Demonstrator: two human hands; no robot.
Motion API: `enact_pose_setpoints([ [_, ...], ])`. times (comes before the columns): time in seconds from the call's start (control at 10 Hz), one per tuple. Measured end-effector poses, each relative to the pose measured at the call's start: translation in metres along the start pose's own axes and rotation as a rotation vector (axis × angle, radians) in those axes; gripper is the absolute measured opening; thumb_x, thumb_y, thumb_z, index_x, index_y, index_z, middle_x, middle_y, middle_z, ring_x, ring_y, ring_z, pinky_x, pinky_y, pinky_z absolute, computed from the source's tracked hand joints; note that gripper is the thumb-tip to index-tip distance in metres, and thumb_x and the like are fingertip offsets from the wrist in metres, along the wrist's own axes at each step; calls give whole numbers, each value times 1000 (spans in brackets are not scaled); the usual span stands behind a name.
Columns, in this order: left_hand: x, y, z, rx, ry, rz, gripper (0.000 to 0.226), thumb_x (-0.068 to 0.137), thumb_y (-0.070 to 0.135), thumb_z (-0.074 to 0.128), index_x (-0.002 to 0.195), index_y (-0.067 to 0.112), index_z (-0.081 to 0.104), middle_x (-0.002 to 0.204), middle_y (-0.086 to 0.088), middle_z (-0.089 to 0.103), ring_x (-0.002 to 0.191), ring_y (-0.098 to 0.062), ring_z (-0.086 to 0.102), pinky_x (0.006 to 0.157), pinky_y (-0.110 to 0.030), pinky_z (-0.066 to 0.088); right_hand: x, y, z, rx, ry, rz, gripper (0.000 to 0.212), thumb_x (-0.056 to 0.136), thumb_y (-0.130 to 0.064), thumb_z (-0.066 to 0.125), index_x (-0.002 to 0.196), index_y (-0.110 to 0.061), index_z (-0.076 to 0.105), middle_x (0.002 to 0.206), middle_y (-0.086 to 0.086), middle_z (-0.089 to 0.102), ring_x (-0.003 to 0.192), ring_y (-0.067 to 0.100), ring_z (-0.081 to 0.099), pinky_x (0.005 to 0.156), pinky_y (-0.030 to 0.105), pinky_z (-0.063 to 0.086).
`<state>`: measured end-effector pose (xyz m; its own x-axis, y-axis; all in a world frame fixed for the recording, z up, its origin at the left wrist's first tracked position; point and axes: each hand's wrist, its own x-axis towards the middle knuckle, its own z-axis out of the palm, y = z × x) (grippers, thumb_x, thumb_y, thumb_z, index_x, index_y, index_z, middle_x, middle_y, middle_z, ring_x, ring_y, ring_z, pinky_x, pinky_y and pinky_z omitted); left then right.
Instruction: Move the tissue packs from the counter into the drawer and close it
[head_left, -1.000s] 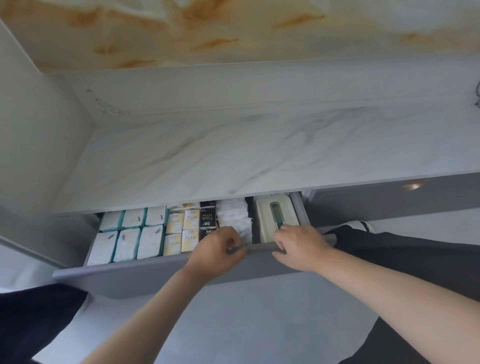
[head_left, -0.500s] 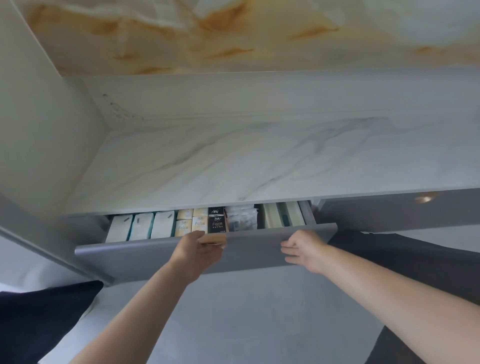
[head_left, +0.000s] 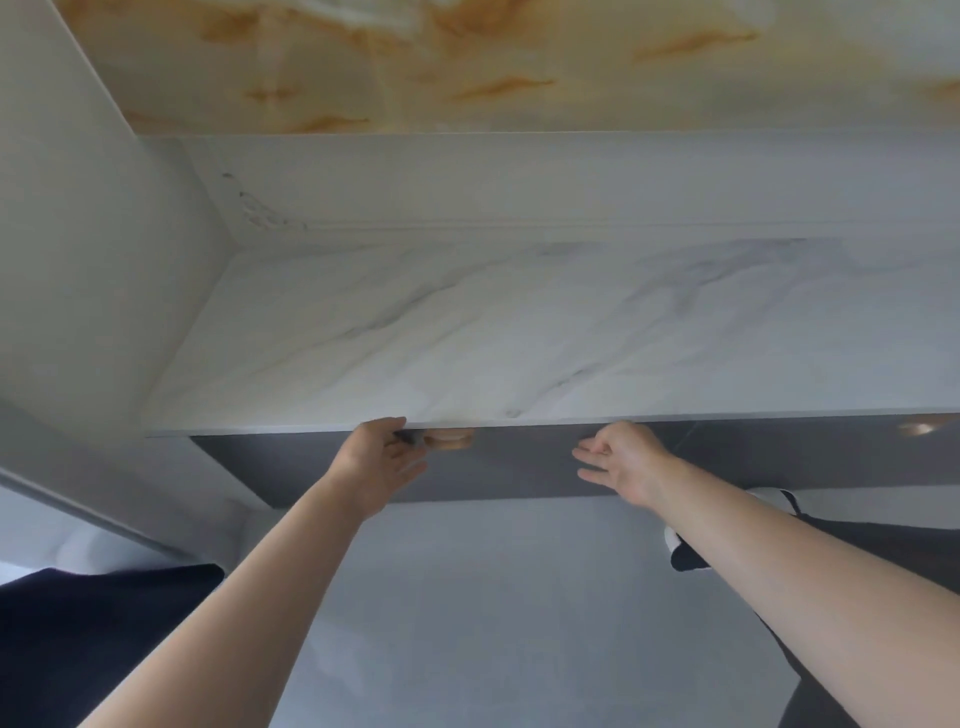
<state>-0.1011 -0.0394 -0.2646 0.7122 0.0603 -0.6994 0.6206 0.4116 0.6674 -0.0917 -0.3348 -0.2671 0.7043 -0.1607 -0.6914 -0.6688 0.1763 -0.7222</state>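
Item 1, counter (head_left: 519, 338): one, white marble with grey veins; I take it as my landmark

Item 2, drawer (head_left: 519, 470): one, directly under the counter's front edge, pushed fully in. Its front is plain dark grey and its contents are hidden from me

Item 3, knobs: two, round and tan. One knob (head_left: 448, 439) sits on the drawer front just under the counter edge; a second knob (head_left: 919, 428) sits far right under the same edge

Item 4, hands: two, bare
- left hand (head_left: 382, 462): below the counter edge, fingers loosely spread, holding nothing, fingertips just beside the knob; I cannot tell whether they touch it
- right hand (head_left: 621, 457): below the counter edge, before the drawer front, fingers loosely curled, holding nothing
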Motion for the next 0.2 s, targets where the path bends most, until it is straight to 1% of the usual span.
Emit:
enact_pose_setpoints([
  [0.1, 3, 0, 1, 45, -37, -2, 26, 97, 21, 51, 116, 4, 54, 108, -15, 59, 104, -27, 67, 93, -44, 48, 5, 1, 3, -51, 41, 7, 34, 88, 12, 32, 115, 3, 49, 135, 19, 51, 110, 31, 62, 88, 50, 53],
  [0.2, -6, 3, 3, 168, 0, 26, 25, 99, 23, 49, 115, 5, 58, 117, -15, 65, 106, -29, 66, 87, -42, 50, -5, -5, 6, -179, 36, 32, 22, 90, 3, 40, 106, -3, 54, 134, 15, 54, 99, 31, 66, 75, 45, 56],
])
